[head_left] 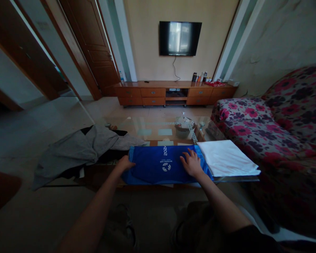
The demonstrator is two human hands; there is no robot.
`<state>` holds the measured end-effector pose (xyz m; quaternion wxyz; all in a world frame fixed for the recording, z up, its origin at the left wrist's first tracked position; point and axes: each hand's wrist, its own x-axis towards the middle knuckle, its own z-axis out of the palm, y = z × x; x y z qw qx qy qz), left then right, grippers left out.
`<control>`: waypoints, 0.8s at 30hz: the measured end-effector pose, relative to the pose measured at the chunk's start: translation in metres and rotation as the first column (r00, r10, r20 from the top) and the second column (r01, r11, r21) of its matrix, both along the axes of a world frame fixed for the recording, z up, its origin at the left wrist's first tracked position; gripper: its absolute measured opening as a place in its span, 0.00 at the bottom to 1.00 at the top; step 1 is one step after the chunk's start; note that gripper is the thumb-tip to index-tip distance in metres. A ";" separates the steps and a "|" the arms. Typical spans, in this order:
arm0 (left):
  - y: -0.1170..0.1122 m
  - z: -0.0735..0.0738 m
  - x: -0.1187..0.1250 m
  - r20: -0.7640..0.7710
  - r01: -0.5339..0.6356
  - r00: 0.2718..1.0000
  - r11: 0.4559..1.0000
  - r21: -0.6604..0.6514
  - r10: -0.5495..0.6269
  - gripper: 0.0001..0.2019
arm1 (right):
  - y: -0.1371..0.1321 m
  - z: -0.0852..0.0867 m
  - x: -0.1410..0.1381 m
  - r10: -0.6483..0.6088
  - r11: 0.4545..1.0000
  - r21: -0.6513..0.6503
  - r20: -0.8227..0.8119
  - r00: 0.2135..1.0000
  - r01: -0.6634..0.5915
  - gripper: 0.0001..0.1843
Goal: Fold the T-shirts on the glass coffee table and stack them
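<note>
A blue garment with white print lies folded flat on the near edge of a glass coffee table. My left hand rests on the garment's left edge with its fingers curled over the cloth. My right hand lies flat on the garment's right part, fingers spread. A folded white cloth sits just right of the blue garment. A grey garment lies crumpled over the table's left end.
A bowl and small items stand further back on the table. A floral sofa runs along the right. A wooden TV cabinet and a wall TV are at the far wall. A door stands at left.
</note>
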<state>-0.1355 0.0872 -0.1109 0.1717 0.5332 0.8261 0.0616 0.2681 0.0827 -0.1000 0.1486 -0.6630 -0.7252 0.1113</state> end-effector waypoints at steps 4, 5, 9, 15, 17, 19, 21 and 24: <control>0.002 0.000 0.001 0.191 -0.019 0.981 0.999 -0.051 0.028 0.13 | 0.001 0.004 -0.017 0.222 0.975 0.019 -0.171 0.960 -0.222 0.20; 0.003 0.001 0.002 0.230 -0.019 0.973 0.999 -0.047 0.029 0.11 | 0.001 0.005 -0.024 0.271 0.962 0.032 -0.235 0.934 -0.271 0.19; 0.001 0.006 0.011 0.337 -0.008 0.941 0.999 0.041 -0.006 0.15 | 0.003 0.006 -0.061 0.297 0.935 -0.004 -0.540 0.787 -0.355 0.17; -0.015 0.019 0.042 0.508 0.004 0.849 0.963 0.271 -0.147 0.25 | 0.004 0.005 -0.124 -0.163 0.842 -0.342 -0.898 0.408 -0.418 0.17; -0.021 0.025 0.057 0.567 0.010 0.790 0.930 0.366 -0.232 0.26 | 0.001 0.004 -0.140 -0.329 0.776 -0.419 -0.907 0.263 -0.472 0.21; -0.025 0.030 0.073 0.568 0.048 0.757 0.895 0.444 -0.323 0.27 | -0.002 0.004 -0.151 -0.430 0.724 -0.449 -0.887 0.167 -0.524 0.26; -0.030 0.036 0.086 0.564 0.116 0.721 0.872 0.475 -0.403 0.28 | -0.004 0.004 -0.156 -0.458 0.711 -0.435 -0.883 0.105 -0.552 0.28; -0.037 0.044 0.101 0.656 0.211 0.630 0.905 0.370 -0.415 0.31 | -0.002 0.004 -0.156 -0.452 0.728 -0.405 -0.890 0.058 -0.553 0.24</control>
